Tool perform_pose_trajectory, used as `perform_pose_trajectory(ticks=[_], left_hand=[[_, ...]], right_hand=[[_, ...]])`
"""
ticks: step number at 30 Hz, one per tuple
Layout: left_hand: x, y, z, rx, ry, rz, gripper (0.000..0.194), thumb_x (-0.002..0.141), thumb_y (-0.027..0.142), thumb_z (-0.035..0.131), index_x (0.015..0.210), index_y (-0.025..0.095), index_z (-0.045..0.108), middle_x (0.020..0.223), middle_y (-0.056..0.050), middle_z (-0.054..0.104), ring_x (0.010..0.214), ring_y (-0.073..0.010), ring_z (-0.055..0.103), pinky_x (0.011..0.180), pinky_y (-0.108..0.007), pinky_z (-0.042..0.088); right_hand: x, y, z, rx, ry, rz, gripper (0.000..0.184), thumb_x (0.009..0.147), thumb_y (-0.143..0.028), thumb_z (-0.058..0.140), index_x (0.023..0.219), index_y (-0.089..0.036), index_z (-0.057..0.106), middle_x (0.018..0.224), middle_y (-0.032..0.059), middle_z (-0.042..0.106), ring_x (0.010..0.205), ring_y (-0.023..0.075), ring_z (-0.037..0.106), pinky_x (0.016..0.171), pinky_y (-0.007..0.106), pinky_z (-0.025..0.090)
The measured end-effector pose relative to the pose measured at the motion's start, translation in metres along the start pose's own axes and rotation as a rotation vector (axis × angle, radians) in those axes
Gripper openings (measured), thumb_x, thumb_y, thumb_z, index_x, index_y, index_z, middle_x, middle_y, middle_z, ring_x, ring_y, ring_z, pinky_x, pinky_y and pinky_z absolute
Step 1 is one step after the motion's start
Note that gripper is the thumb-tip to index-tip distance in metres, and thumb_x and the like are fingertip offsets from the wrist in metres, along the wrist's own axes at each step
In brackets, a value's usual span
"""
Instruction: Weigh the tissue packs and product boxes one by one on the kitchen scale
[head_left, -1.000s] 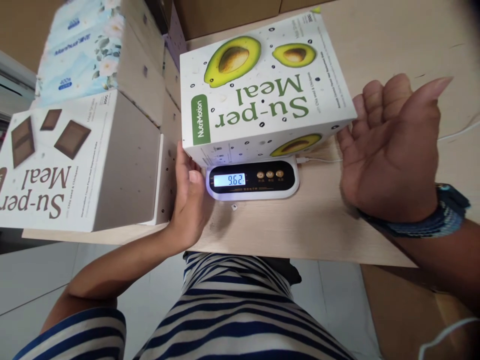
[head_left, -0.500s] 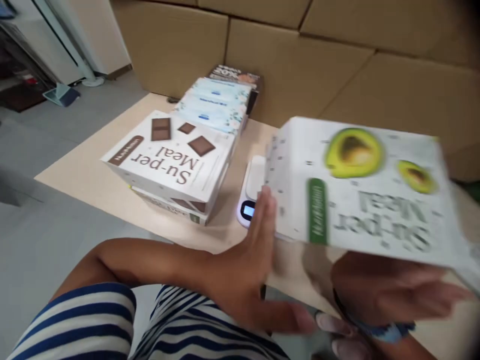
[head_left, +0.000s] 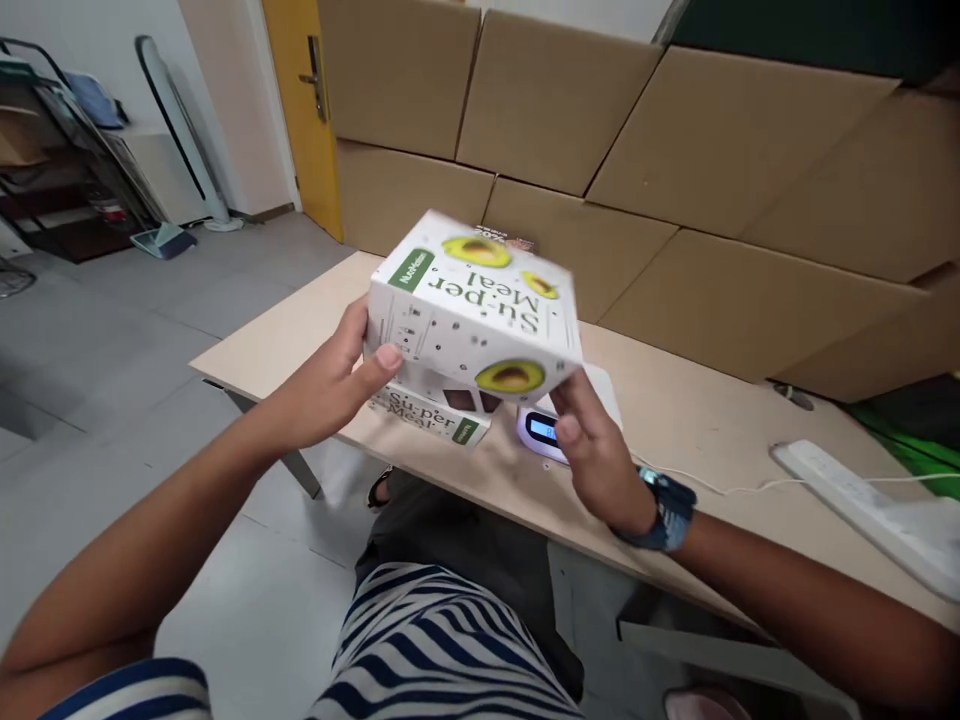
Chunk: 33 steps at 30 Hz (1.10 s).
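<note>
Between both hands I hold a white meal box (head_left: pixel 450 335) printed with avocados and "Su·per Meal". My left hand (head_left: pixel 330 385) grips its left end, thumb on the front face. At the lower right corner, my right hand (head_left: pixel 596 445) is closed on the box, with a watch on the wrist. Behind and below it, other meal boxes (head_left: pixel 427 418) are stacked on the table, mostly hidden; I cannot tell whether the held box touches them. A white kitchen scale (head_left: pixel 606 395) with a lit display lies beside the stack, partly covered by my right hand.
Toward the right of the wooden table (head_left: pixel 675 400) lies a white power strip (head_left: pixel 862 510) with a thin cable running across to the scale. Cardboard panels (head_left: pixel 600 240) stand along the back edge. A dark box (head_left: pixel 517 242) shows partly behind the held box.
The avocado box has moved left from over the scale to above the stacked boxes. Both hands now grip its ends. The view has shifted, showing more of the table's right side.
</note>
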<state>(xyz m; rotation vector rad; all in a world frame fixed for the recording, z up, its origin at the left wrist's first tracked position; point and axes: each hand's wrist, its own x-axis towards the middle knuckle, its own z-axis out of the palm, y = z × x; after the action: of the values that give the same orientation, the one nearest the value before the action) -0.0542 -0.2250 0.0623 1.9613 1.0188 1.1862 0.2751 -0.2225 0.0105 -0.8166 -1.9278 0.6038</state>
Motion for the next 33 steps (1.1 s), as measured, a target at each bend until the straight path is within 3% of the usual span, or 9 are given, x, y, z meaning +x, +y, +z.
perform_pose_trajectory(ticks=[2, 5, 8, 12, 17, 21, 26, 30, 33], left_hand=[[0.0, -0.012, -0.009, 0.026, -0.008, -0.065, 0.1, 0.099, 0.09, 0.051, 0.173, 0.025, 0.033, 0.174, -0.019, 0.05, 0.164, -0.0484, 0.045, 0.129, -0.065, 0.053], [0.007, -0.025, -0.013, -0.009, 0.064, -0.063, 0.09, 0.103, 0.085, 0.051, 0.167, 0.023, 0.042, 0.172, -0.017, 0.053, 0.168, -0.0464, 0.039, 0.133, -0.066, 0.048], [0.018, -0.038, -0.015, -0.081, 0.085, -0.053, 0.081, 0.102, 0.078, 0.06, 0.162, 0.025, 0.044, 0.168, -0.016, 0.057, 0.163, -0.0428, 0.049, 0.13, -0.065, 0.053], [0.025, -0.055, -0.013, -0.114, 0.103, -0.037, 0.082, 0.096, 0.072, 0.073, 0.158, 0.027, 0.044, 0.166, -0.017, 0.059, 0.153, -0.041, 0.06, 0.123, -0.065, 0.06], [0.026, -0.066, -0.009, -0.109, 0.152, 0.001, 0.078, 0.094, 0.07, 0.077, 0.153, 0.026, 0.05, 0.163, -0.016, 0.062, 0.152, -0.0406, 0.062, 0.125, -0.066, 0.059], [0.028, -0.061, -0.017, -0.145, 0.129, 0.008, 0.077, 0.09, 0.071, 0.083, 0.147, 0.026, 0.055, 0.164, -0.015, 0.064, 0.153, -0.0395, 0.063, 0.128, -0.065, 0.058], [0.028, -0.051, -0.056, -0.042, 0.215, -0.065, 0.09, 0.085, 0.077, 0.085, 0.154, 0.029, 0.054, 0.181, -0.013, 0.046, 0.165, -0.0451, 0.049, 0.136, -0.075, 0.042], [0.026, -0.052, -0.089, -0.088, 0.382, -0.036, 0.058, 0.1, 0.076, 0.068, 0.144, 0.039, 0.065, 0.175, 0.003, 0.056, 0.162, -0.0414, 0.053, 0.138, -0.08, 0.029], [0.02, -0.054, -0.1, -0.185, 0.491, -0.04, 0.039, 0.099, 0.076, 0.066, 0.127, 0.051, 0.074, 0.159, 0.019, 0.069, 0.158, -0.0369, 0.055, 0.142, -0.078, 0.024]], right_hand=[[0.018, 0.005, -0.008, -0.017, -0.025, 0.022, 0.087, 0.104, -0.078, 0.055, 0.178, -0.035, 0.039, 0.186, 0.0052, 0.038, 0.174, 0.0365, 0.035, 0.145, 0.067, 0.029], [0.036, 0.001, -0.022, -0.014, -0.137, 0.082, 0.082, 0.105, -0.078, 0.052, 0.175, -0.034, 0.045, 0.183, 0.0051, 0.043, 0.167, 0.0346, 0.05, 0.141, 0.063, 0.04], [0.041, -0.007, -0.029, -0.055, -0.187, 0.094, 0.083, 0.105, -0.078, 0.053, 0.176, -0.034, 0.043, 0.183, 0.0034, 0.04, 0.166, 0.0334, 0.051, 0.141, 0.06, 0.041], [0.038, -0.007, -0.022, -0.119, -0.118, 0.07, 0.083, 0.104, -0.078, 0.055, 0.174, -0.035, 0.046, 0.183, 0.0028, 0.042, 0.171, 0.0339, 0.043, 0.144, 0.064, 0.034], [0.034, -0.001, -0.009, -0.069, -0.022, 0.009, 0.071, 0.107, -0.066, 0.061, 0.171, -0.036, 0.051, 0.184, 0.0022, 0.042, 0.173, 0.0306, 0.039, 0.142, 0.061, 0.04], [0.033, -0.003, -0.003, -0.017, -0.021, 0.008, 0.067, 0.108, -0.063, 0.06, 0.17, -0.039, 0.052, 0.185, 0.0007, 0.039, 0.174, 0.0296, 0.038, 0.141, 0.059, 0.043], [0.029, -0.01, 0.002, 0.056, 0.104, 0.116, 0.082, 0.106, -0.07, 0.06, 0.178, -0.043, 0.032, 0.19, 0.0023, 0.028, 0.172, 0.0321, 0.042, 0.141, 0.061, 0.041], [0.022, -0.014, -0.002, 0.024, 0.256, 0.11, 0.086, 0.107, -0.07, 0.054, 0.18, -0.051, 0.012, 0.193, -0.0038, 0.012, 0.179, 0.0303, 0.024, 0.142, 0.064, 0.038], [0.013, -0.006, -0.015, -0.061, 0.343, 0.068, 0.089, 0.108, -0.068, 0.051, 0.179, -0.054, 0.0, 0.193, -0.009, -0.001, 0.181, 0.0278, 0.009, 0.143, 0.064, 0.033]])
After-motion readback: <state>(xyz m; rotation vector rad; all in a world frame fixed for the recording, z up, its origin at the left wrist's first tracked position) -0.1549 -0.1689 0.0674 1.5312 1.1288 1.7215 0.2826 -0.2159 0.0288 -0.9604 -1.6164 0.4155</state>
